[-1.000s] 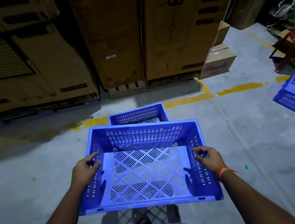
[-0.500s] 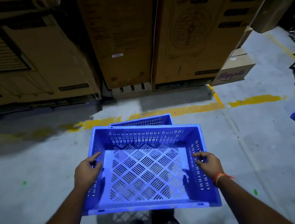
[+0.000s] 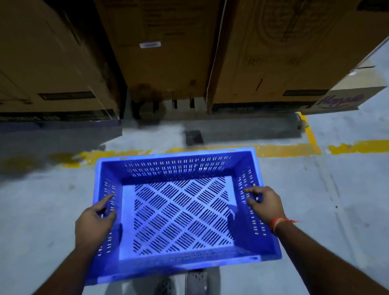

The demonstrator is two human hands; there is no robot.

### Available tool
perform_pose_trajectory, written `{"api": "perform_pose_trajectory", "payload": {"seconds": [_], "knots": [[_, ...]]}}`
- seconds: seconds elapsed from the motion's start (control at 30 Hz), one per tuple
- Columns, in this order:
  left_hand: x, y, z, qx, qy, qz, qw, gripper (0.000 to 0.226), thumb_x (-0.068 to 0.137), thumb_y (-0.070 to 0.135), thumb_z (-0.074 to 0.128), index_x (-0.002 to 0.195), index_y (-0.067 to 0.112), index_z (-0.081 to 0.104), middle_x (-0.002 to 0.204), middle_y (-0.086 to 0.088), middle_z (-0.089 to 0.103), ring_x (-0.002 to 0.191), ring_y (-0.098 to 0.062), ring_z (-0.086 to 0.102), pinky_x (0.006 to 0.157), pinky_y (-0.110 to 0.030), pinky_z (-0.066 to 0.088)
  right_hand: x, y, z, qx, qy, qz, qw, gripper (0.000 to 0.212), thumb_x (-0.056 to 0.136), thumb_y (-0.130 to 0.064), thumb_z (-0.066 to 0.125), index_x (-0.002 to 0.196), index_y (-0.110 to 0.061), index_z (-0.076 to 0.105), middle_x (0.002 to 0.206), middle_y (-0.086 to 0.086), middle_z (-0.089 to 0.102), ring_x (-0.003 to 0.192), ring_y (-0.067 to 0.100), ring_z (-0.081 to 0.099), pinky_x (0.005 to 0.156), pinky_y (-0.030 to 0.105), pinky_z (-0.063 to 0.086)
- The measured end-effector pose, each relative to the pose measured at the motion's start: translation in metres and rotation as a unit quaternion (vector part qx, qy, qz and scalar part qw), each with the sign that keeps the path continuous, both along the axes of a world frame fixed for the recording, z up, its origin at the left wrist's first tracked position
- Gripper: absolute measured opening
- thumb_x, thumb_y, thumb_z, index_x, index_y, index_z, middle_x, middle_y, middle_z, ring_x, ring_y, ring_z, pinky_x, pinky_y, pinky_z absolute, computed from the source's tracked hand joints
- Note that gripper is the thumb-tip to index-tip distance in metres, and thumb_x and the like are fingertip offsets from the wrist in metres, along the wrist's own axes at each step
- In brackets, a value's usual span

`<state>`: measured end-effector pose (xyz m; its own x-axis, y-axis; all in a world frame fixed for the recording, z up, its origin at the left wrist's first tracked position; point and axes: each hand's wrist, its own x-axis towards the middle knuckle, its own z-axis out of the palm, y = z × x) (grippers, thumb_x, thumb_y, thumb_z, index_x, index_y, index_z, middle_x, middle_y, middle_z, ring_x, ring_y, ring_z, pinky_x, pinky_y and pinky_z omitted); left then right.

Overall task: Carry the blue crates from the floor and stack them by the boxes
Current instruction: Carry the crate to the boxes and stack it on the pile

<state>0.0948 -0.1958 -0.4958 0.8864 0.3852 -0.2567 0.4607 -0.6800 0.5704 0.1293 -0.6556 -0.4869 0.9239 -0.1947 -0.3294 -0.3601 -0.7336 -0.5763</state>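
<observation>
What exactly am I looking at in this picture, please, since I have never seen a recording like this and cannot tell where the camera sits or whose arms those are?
There is no machine here. A person wears a wide-angle camera on the head, looking forward and down, so the two bare arms coming in from the bottom edge are that person's own. The left hand and the right hand each grip one side wall of an empty blue crate with a slotted bottom, held in front of the body. Below it you can see the person's shoes on the grey concrete floor. A worn yellow line is painted across the floor, and just beyond it stand tall cardboard boxes, with a smaller box at their right. The wide lens bends straight edges.
</observation>
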Motion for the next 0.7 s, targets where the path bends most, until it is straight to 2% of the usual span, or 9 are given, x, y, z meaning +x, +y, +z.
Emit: {"api": "perform_pose_trajectory", "payload": {"seconds": [0.07,0.17,0.2,0.37,0.5,0.57,0.7], "knots": [[0.006,0.0,-0.016,-0.001,0.013,0.001,1.0,0.053,0.083,0.013,0.075,0.131,0.033,0.065,0.075,-0.002,0.065,0.057,-0.013,0.057,0.059,-0.009,0.038,0.015,0.003,-0.017,-0.019,0.005,0.015,1.0,0.028,0.076,-0.009,0.071,0.098,-0.027,0.076,0.092,0.01,0.066,0.077,0.025,0.065,0.08,0.031,0.052],[0.007,0.003,-0.035,0.014,0.016,0.002,1.0,0.056,0.082,0.012,0.074,0.133,0.033,0.063,0.074,-0.002,0.065,0.062,-0.018,0.061,0.063,-0.03,0.044,0.023,0.006,-0.037,-0.039,-0.002,0.022,0.999,0.027,0.074,-0.011,0.072,0.093,-0.03,0.075,0.092,0.009,0.061,0.068,0.023,0.063,0.078,0.029,0.051],[0.008,0.006,-0.039,0.025,0.012,-0.006,1.0,0.057,0.081,0.012,0.074,0.133,0.034,0.063,0.072,-0.002,0.063,0.061,-0.019,0.061,0.062,-0.031,0.043,0.025,0.007,-0.04,-0.046,-0.006,0.018,0.999,0.025,0.073,-0.012,0.072,0.091,-0.029,0.076,0.09,0.007,0.06,0.068,0.023,0.063,0.077,0.029,0.051],[0.013,0.015,-0.047,0.063,0.002,-0.042,0.997,0.059,0.081,0.011,0.074,0.134,0.035,0.062,0.063,-0.001,0.057,0.053,-0.017,0.057,0.055,-0.03,0.039,0.026,0.008,-0.039,-0.05,-0.015,0.02,0.998,0.025,0.074,-0.011,0.071,0.091,-0.029,0.076,0.089,0.003,0.061,0.073,0.022,0.064,0.078,0.026,0.049],[0.012,0.017,-0.05,0.065,0.005,-0.032,0.997,0.059,0.08,0.015,0.073,0.133,0.039,0.061,0.068,0.001,0.056,0.058,-0.016,0.057,0.06,-0.031,0.042,0.027,0.009,-0.042,-0.055,-0.018,0.028,0.998,0.026,0.073,-0.011,0.073,0.089,-0.032,0.075,0.084,0.001,0.062,0.069,0.019,0.062,0.075,0.029,0.051],[0.011,0.018,-0.05,0.061,0.007,-0.033,0.998,0.058,0.08,0.017,0.073,0.132,0.04,0.062,0.07,0.002,0.056,0.061,-0.018,0.059,0.063,-0.031,0.045,0.024,0.009,-0.044,-0.071,-0.018,0.027,0.997,0.026,0.073,-0.013,0.074,0.09,-0.033,0.074,0.078,0.0,0.06,0.064,0.017,0.059,0.07,0.026,0.047],[0.025,0.02,-0.047,0.047,0.01,-0.051,0.998,0.055,0.076,0.031,0.067,0.13,0.041,0.063,0.071,0.004,0.059,0.065,-0.019,0.063,0.068,-0.03,0.05,0.013,0.011,-0.045,-0.083,-0.012,0.017,0.996,0.025,0.072,-0.014,0.076,0.09,-0.031,0.074,0.07,0.001,0.057,0.061,0.019,0.057,0.066,0.027,0.043]]}}
